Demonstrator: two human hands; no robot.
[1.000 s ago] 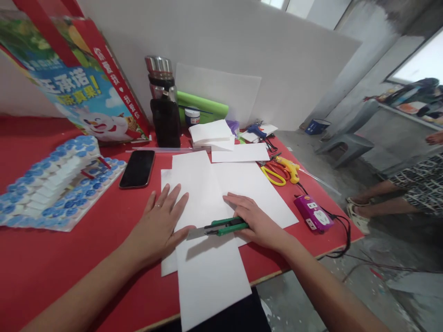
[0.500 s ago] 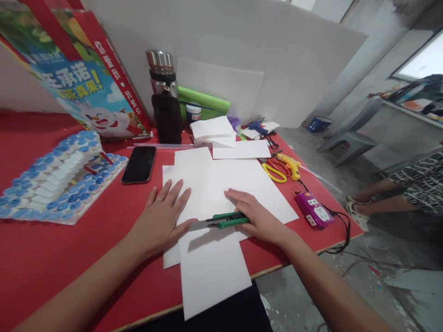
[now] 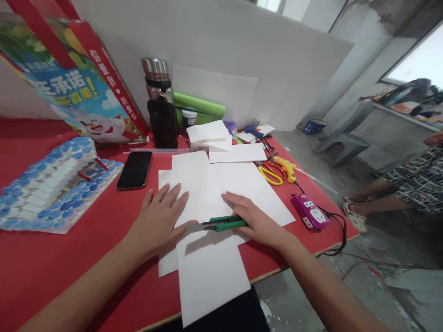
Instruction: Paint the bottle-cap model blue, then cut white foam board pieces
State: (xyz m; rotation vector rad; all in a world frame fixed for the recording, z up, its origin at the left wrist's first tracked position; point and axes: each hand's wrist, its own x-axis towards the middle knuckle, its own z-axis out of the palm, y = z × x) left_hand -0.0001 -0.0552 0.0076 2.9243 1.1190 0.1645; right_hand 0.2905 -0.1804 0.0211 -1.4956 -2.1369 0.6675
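A white sheet [image 3: 202,203] is pinned flat on the red counter [image 3: 69,258] by the spread left hand [image 3: 159,222], while the knife [image 3: 218,225], gripped by the right hand [image 3: 254,222], is best drawn steadily, clear of fingertips.

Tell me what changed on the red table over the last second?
Almost nothing. The right hand still grips the green utility knife, blade across the long white sheet; the left hand still presses flat on the sheets. Phone, scissors and purple power strip stayed put.
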